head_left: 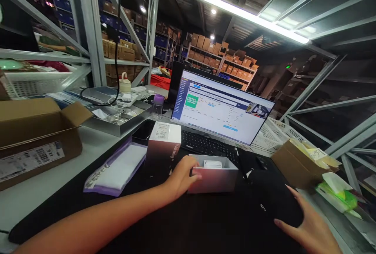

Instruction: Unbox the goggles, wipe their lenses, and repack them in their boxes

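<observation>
With thumb and fingers, my left hand (183,175) grips the left end of an open box (214,180), reddish fading to grey, on the black mat. White cards or papers (212,164) stand inside it. My right hand (311,220) is at the right, its thumb and fingers curved around the right side of a black pouch-like item (268,199) with a small white mark. Left of the open box stands a taller closed box (163,148) with a white labelled top. A purple-edged white packet (117,168) lies further left.
Behind the boxes are a black keyboard (205,144) and a lit monitor (220,107). An open cardboard carton (38,144) stands at the left, another (296,164) at the right near a green tissue pack (340,193). A metal tray (117,127) holds cables.
</observation>
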`<state>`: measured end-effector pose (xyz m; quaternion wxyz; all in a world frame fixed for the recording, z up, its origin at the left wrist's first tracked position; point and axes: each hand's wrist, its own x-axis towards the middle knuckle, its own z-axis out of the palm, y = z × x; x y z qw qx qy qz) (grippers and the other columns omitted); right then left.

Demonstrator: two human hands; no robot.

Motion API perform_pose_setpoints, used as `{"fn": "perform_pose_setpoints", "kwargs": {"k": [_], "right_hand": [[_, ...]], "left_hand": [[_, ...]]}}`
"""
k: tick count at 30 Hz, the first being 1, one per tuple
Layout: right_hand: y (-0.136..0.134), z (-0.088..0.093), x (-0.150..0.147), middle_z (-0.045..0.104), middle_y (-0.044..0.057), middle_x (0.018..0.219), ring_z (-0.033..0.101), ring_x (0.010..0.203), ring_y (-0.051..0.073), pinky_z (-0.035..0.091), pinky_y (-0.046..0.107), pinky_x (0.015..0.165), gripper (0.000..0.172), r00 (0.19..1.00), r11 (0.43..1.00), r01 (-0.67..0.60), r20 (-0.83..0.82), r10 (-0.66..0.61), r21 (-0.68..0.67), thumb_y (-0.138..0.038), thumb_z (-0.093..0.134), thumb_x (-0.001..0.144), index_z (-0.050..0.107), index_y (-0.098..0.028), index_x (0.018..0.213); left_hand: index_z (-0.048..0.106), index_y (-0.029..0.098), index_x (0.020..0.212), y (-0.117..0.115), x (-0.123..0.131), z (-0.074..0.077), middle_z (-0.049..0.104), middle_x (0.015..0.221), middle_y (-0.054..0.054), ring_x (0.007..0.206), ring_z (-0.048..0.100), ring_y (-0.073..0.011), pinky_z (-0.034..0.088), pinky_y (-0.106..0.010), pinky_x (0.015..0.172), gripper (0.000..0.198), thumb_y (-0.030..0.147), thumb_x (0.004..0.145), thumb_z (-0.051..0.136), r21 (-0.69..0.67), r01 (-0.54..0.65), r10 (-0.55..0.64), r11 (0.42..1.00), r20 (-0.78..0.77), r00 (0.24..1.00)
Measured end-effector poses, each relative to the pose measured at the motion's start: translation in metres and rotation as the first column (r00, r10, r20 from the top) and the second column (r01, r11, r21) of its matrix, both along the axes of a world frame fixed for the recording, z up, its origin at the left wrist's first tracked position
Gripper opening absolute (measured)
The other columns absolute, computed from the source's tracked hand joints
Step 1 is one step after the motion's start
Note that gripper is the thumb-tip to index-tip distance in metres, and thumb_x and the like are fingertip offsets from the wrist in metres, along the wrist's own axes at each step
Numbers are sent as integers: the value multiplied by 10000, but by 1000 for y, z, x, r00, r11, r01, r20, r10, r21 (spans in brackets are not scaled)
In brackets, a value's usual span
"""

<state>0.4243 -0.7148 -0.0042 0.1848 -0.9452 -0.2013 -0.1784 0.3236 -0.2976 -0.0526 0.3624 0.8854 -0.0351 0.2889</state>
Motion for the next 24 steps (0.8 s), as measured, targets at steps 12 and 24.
{"fn": "perform_pose_setpoints", "kwargs": {"k": [12, 24], "right_hand": [[76, 8, -57, 671, 86, 1291, 680, 1121, 316, 566, 438, 944, 794, 947, 980, -196, 253, 196, -25, -432, 762, 691, 465, -248, 1404], [217, -67, -100, 585, 251, 1384, 695, 1029, 428, 601, 527, 721, 923, 687, 809, -587, 517, 511, -20, -462, 633, 877, 153, -173, 1611]], "left_hand": [[612, 160, 1158, -10, 11, -19, 579, 1376, -174, 1316, 516, -342, 257, -668, 1179, 313, 123, 851, 661, 183, -12, -5, 983, 94, 996], [566, 203, 1302, -55, -25, 2, 618, 1337, -146, 1292, 542, -385, 419, -517, 1117, 841, 683, 644, 772, -786, 226, -297, 576, 56, 953]]}}
